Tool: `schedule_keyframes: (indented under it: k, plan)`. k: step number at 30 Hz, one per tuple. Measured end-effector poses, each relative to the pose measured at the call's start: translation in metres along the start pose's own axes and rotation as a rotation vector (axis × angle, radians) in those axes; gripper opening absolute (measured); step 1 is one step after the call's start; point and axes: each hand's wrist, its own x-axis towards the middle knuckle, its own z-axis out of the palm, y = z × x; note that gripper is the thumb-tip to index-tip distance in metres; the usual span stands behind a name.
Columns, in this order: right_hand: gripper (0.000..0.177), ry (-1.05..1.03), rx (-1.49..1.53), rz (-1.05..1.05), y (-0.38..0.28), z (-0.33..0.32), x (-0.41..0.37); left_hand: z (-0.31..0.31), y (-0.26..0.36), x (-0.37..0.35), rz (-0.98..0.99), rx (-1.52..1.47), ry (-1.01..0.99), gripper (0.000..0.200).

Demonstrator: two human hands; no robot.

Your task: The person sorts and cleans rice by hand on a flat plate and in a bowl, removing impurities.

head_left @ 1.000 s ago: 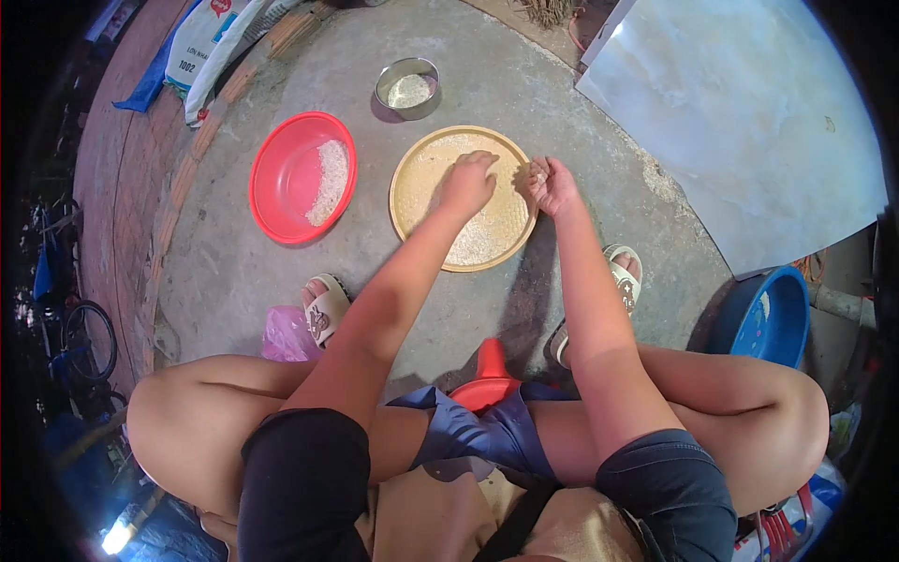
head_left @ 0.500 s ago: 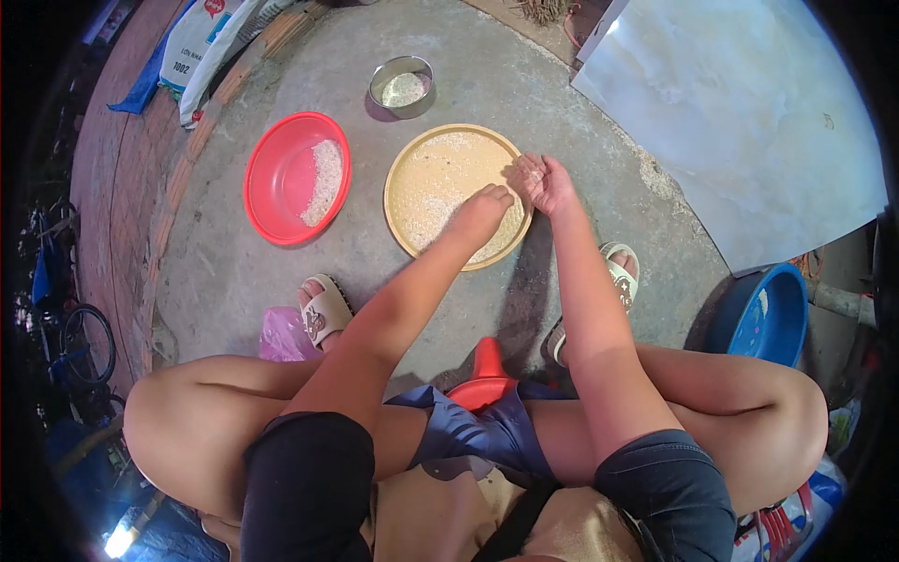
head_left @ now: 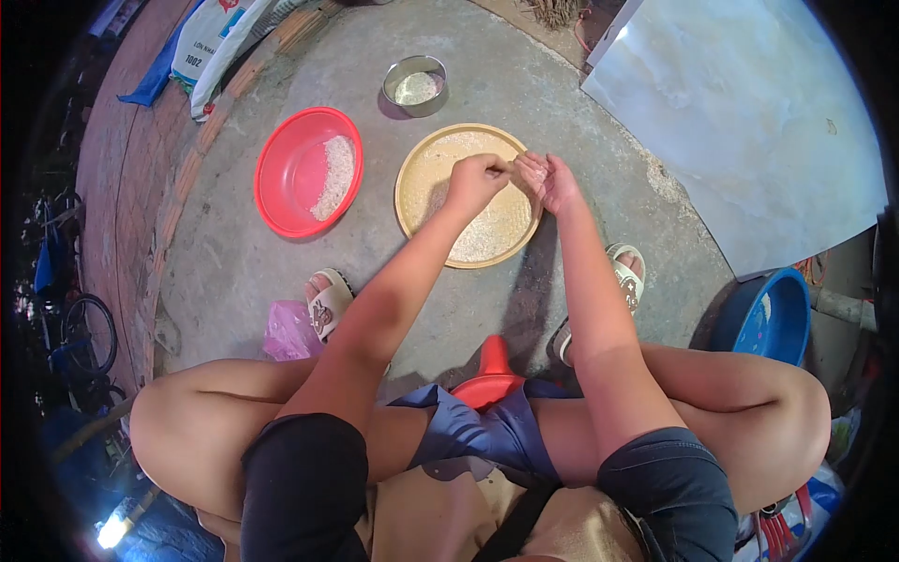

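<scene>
A round yellow winnowing tray (head_left: pixel 513 214) lies on the floor before me, with pale grains (head_left: pixel 482 242) scattered over it. Above its middle, my left hand (head_left: pixel 478 183) is closed in a pinch, fingertips close to the fingers of my other hand. Whatever is in that pinch is too small to make out. My right hand (head_left: pixel 554 184) is at the tray's right edge, palm up and slightly cupped, with a few whitish grains on it. Left of the tray, a red plastic basin (head_left: pixel 288 178) holds white rice (head_left: pixel 337 178) along its right side.
Behind the tray stands a round metal sieve (head_left: pixel 388 89) with pale grains inside. A blue basin (head_left: pixel 735 318) is at the right, below a large marbled sheet (head_left: pixel 740 122). A pink plastic bag (head_left: pixel 290 332) lies by my left foot. Printed sacks (head_left: pixel 211 51) lie at the upper left.
My left hand has lifted from the tray's grains and moved up toward my right hand's fingers. My right hand stays palm up at the edge. The view has shifted slightly.
</scene>
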Motion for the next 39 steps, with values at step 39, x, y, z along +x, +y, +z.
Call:
schedule_keyframes:
  k: [39]
  plan:
    - [0.049,-0.023,-0.151,-0.040,0.007,0.003,-0.009,-0.006,0.007,-0.009,0.253,0.232,0.011,0.039]
